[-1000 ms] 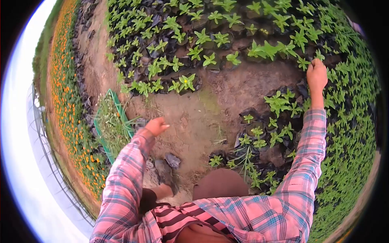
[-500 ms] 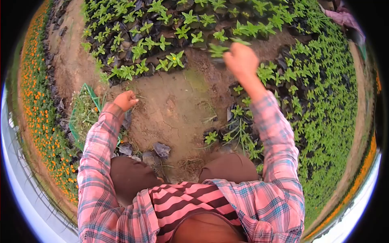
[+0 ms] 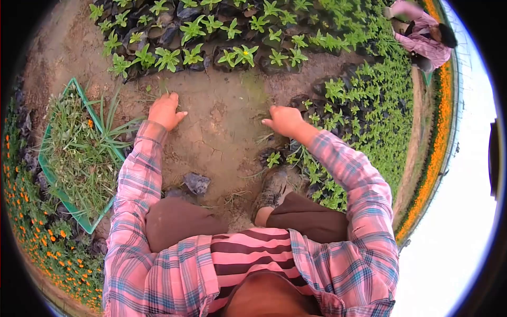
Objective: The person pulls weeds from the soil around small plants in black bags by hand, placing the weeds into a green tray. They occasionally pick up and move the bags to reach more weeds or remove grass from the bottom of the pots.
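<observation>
My left hand [image 3: 166, 111] is low over the bare soil, its thumb held apart from the fingers, with small grass blades beside its fingertips. Nothing shows in its grasp. To its left lies a green-edged sheet or tray [image 3: 51, 174] heaped with pulled weeds [image 3: 87, 153]. My right hand [image 3: 287, 121] hovers by the edge of the potted seedlings [image 3: 338, 91], its fingers curled under and the thumb pointing left. The undersides of those fingers are hidden, so whatever they hold cannot be made out.
Rows of seedlings in black bags [image 3: 193, 55] line the far side. A dark clump [image 3: 196, 183] sits near my left knee, and my shoe [image 3: 273, 187] is on the soil [image 3: 211, 137]. Another person [image 3: 428, 39] is at the upper right. Orange flowers [image 3: 47, 238] grow at left.
My right hand has come back from the far seedlings toward me. My left hand has shifted slightly forward, thumb now apart. The view has turned, showing more of the weed heap and the other person.
</observation>
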A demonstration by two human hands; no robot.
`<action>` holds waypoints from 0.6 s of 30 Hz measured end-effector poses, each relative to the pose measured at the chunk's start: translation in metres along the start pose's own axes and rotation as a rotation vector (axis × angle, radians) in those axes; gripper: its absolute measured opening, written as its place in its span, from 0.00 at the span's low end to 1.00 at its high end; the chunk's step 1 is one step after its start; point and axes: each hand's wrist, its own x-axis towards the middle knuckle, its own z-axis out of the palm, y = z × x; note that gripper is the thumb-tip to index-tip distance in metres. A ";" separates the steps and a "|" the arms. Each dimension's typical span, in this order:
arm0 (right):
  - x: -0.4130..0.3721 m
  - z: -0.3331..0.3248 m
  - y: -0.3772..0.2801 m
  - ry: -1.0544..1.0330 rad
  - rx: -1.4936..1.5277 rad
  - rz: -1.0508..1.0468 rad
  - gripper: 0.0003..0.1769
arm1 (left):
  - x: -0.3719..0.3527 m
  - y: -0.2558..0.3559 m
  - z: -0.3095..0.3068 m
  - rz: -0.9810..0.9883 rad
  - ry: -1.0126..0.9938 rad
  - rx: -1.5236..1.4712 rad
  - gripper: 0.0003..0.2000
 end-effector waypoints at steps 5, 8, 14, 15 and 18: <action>0.013 0.024 -0.005 -0.005 -0.049 0.032 0.12 | -0.007 0.003 0.000 -0.015 0.110 -0.049 0.22; 0.007 0.028 0.002 0.220 0.298 0.075 0.12 | -0.006 -0.003 -0.004 0.020 0.052 -0.095 0.23; -0.020 0.034 -0.030 0.133 0.038 0.341 0.17 | -0.002 -0.002 0.003 0.015 0.072 -0.033 0.21; -0.019 0.048 -0.029 0.139 0.037 0.313 0.17 | -0.001 0.000 0.001 0.032 0.080 -0.033 0.21; -0.014 0.071 -0.037 0.204 0.114 0.327 0.12 | -0.005 0.000 -0.004 0.015 0.092 -0.031 0.19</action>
